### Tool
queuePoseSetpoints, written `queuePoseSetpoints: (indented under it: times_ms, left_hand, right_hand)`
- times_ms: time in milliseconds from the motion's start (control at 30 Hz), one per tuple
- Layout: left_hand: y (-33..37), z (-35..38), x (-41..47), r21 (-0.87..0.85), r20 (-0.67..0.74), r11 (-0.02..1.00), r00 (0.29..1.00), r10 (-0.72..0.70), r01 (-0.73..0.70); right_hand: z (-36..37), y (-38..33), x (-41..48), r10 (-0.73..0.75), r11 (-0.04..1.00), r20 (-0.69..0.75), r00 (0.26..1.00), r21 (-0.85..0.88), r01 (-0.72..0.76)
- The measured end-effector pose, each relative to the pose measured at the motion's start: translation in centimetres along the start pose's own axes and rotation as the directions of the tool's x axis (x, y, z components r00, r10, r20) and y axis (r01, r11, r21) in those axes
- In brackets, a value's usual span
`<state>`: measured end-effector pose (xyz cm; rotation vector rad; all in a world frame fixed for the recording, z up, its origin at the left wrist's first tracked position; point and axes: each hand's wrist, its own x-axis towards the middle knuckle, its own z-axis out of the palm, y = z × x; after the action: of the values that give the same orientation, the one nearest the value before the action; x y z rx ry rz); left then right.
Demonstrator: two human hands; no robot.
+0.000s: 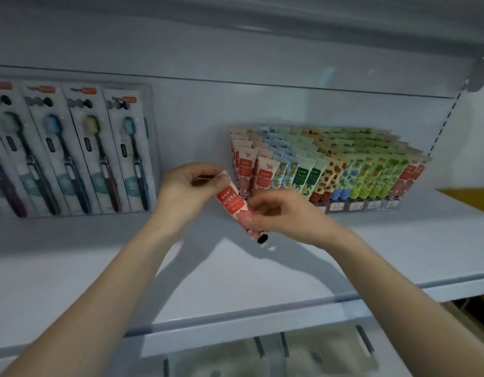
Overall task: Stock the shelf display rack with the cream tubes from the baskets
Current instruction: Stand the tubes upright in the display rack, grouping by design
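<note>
Two bare forearms (121, 281) enter from the bottom edge and meet over a white shelf (262, 281). The left hand (186, 191) pinches the flat crimped end of a red and pink cream tube (234, 206) between thumb and curled fingers. The right hand (284, 216) pinches the same tube lower down, near its black cap; its fingers are somewhat blurred. The tube is tilted, cap end down and to the right, held clear above the shelf surface and just left of the display rack (371, 205). The rack sits on the shelf to the right and carries price labels along its front strip. It is filled with rows of upright tubes (327, 175): red at the left end, then blue, green, brown-patterned, leaf-green and red again at the far right. The hands and the held tube cover the rack's front left corner. Boxed toothbrush packs (72, 151) lean against the back wall at left, well apart from the rack. Beneath the shelf edge lie pale packets (317, 352), too blurred to identify.
</note>
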<state>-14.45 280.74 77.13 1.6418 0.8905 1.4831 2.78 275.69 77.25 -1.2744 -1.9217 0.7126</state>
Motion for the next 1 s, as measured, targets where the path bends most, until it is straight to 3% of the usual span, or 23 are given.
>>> queuePoseSetpoints:
  times_ms: [200, 300, 400, 500, 567, 700, 1000]
  left_hand:
    - [0.1, 0.2, -0.1, -0.005, 0.109, 0.999, 0.993, 0.047, -0.047]
    - [-0.4, 0.3, -0.3, 0.067, 0.092, 0.992, 0.991, 0.100, -0.106]
    - [-2.6, 0.0, -0.9, 0.354, 0.124, 0.924, 0.987, 0.106, -0.144]
    - [-5.0, 0.1, -2.1, 0.644, 0.369, 0.740, 0.926, -0.079, -0.193]
    - [-6.2, 0.1, -2.8, 0.731, 0.424, 0.647, 0.887, -0.184, -0.215]
    - [-7.0, 0.1, -3.0, 0.801, 0.421, 0.559, 0.865, -0.274, -0.213]
    - [-7.7, 0.2, -3.1, 0.813, 0.406, 0.542, 0.873, -0.270, -0.211]
  right_hand:
    - [0.7, -0.2, 0.7, 0.028, 0.994, -0.068, 0.997, -0.100, -0.034]
    - [0.3, -0.8, 1.1, 0.041, 0.982, -0.056, 0.998, -0.184, -0.050]
    - [-1.3, -1.0, 1.8, 0.092, 0.969, -0.204, 0.975, -0.208, -0.135]
    - [-3.0, -1.3, 3.3, 0.143, 0.979, -0.387, 0.911, -0.081, -0.188]
    - [-3.4, -1.4, 4.3, 0.141, 0.975, -0.436, 0.889, -0.095, -0.201]
    - [-2.2, -1.3, 5.5, 0.064, 0.934, -0.455, 0.888, -0.285, -0.214]
    - [0.6, 0.9, 7.3, 0.085, 0.840, -0.438, 0.895, -0.451, -0.301]
